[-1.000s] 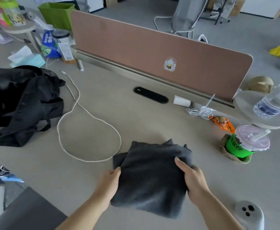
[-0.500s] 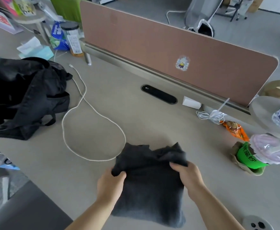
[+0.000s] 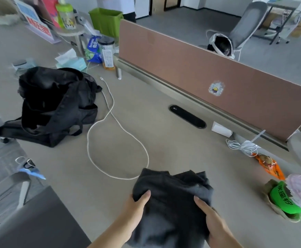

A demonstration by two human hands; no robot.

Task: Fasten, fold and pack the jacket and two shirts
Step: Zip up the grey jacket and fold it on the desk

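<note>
Over desk [image 3: 110,194], left hand [image 3: 135,210], right hand [image 3: 213,221], thumbs atop, fingers grasping grey garment [image 3: 173,199]

At near edge of desk [image 3: 146,126]: folded garment [image 3: 171,203], gripped on left side by left hand [image 3: 133,210], on right side by right hand [image 3: 212,222]. Far left: bag [image 3: 56,104]. Between bag and garment: looped cable [image 3: 117,140]. Behind: divider panel [image 3: 199,68]. Right of garment: cup [image 3: 289,199].

Bright, even daylight; soft blur, wide-angle edge distortion.
</note>
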